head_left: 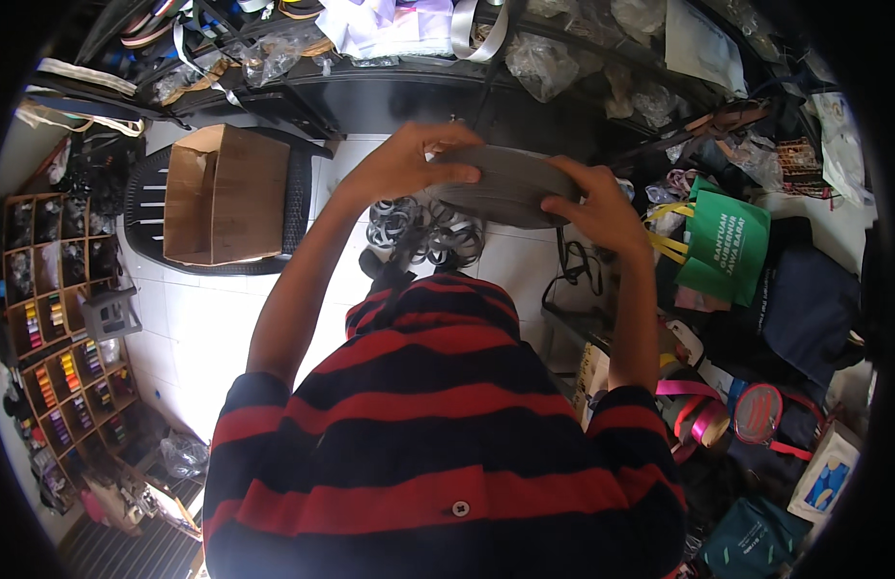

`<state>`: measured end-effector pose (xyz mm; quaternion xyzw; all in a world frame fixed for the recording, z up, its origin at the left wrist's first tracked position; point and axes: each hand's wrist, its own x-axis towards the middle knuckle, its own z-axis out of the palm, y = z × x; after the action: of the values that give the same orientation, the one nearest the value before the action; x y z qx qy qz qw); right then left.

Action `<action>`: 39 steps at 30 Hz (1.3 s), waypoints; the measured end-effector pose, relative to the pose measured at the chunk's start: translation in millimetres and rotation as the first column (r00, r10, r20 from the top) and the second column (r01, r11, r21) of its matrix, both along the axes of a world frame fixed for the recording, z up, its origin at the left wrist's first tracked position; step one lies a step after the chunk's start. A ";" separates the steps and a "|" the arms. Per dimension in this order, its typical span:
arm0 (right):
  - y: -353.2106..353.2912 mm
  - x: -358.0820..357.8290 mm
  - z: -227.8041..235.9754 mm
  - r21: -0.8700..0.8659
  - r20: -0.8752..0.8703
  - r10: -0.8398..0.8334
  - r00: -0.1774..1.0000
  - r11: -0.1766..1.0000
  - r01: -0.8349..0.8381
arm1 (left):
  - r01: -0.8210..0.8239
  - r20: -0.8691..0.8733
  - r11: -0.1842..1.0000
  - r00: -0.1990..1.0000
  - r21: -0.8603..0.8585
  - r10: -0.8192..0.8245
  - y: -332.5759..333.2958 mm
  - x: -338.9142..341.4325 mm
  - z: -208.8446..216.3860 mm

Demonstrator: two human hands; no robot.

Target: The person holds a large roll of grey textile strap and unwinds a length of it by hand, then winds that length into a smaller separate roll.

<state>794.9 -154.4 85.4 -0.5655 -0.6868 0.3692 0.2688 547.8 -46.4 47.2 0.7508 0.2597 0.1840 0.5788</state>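
**Over the tiled floor: two hands on a grey webbing roll**

Over the white tiled floor (206, 318), w/ a cluttered black shelf (390, 96) behind and an open cardboard box (221, 193) on a black plastic chair (148, 193) to the left, the person holds a flat grey webbing roll (501, 183) at chest height. Left hand (409, 159) lies across the roll's top, fingers clenched over the near-left edge. Right hand (602, 207) clamps the right rim, thumb on top. Both grips are grasping the roll; neither is released.

To do it well, I'd judge: keep the roll level, pressure even on both sides so coils don't slip out, wrists steady. Below it, loose grey strap coils (423, 232) lie on the floor; a green bag (727, 246) sits right.
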 end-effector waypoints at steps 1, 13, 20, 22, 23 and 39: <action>0.2 1.0 -0.3 0.020 -0.010 0.009 1.000 1.000 -0.009 | -0.001 0.004 1.000 1.000 -0.016 0.001 1.7 -0.2 4.0; 3.2 -7.4 -15.1 0.097 -0.183 -0.049 0.982 0.993 0.068 | -0.057 0.061 0.998 0.997 0.021 0.056 -1.3 -4.3 33.3; 6.1 -7.8 -17.3 0.170 -0.233 -0.028 0.972 0.983 0.069 | -0.055 0.057 0.990 0.997 0.133 0.048 2.2 -4.4 22.9; 6.2 -8.3 -14.7 0.133 -0.272 -0.065 0.960 0.986 0.104 | -0.055 0.032 0.989 0.998 0.135 0.051 3.4 -3.4 23.8; 6.3 -8.5 -14.1 0.115 -0.291 -0.082 0.953 0.986 0.120 | -0.056 0.020 0.989 0.998 0.136 0.054 3.4 -3.0 23.9; 15.6 -14.7 -21.5 0.148 -0.406 -0.054 0.912 0.981 0.124 | -0.122 -0.031 0.976 0.991 0.180 0.130 4.3 -2.4 7.0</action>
<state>780.2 -138.9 63.9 -0.4839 -0.6198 0.4043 0.4672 545.4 -42.1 54.2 0.7852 0.3015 0.2270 0.4909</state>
